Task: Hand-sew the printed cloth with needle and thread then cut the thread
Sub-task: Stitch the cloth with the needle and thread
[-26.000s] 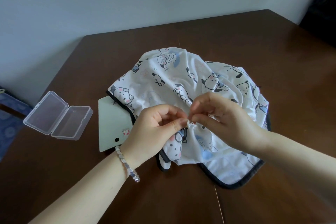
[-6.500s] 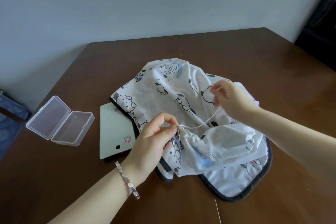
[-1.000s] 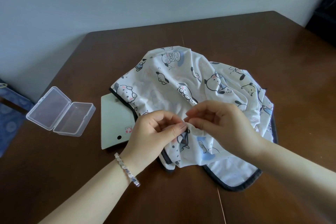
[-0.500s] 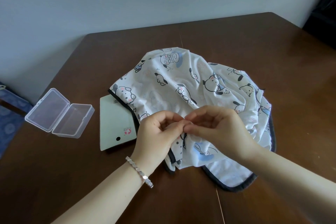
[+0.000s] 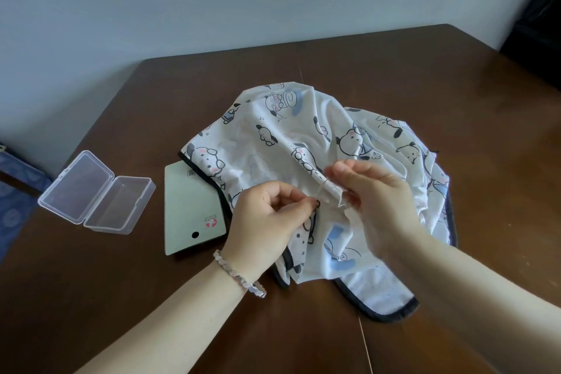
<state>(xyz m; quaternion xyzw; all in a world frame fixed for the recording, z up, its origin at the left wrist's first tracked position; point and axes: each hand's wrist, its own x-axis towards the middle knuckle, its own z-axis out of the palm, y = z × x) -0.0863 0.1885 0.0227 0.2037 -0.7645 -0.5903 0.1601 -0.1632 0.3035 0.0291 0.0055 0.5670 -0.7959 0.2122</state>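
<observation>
One clear plastic box lies with its lid open at nine o'clock on the table, and the wood shows through both halves. One pale green card is tucked under the edge of the single printed cloth, which is heaped mid-table. From seven o'clock, the left hand, wearing a bracelet, pinches the cloth between thumb and forefinger. From four o'clock, the blurred right hand has its fingers curled on a raised fold. I cannot make out the needle.

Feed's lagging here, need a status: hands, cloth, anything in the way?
Left hand pinches printed cloth at a raised fold. Right hand pinches same fold; needle too blurred to see. Green card under cloth's left edge, clear box aside.
</observation>
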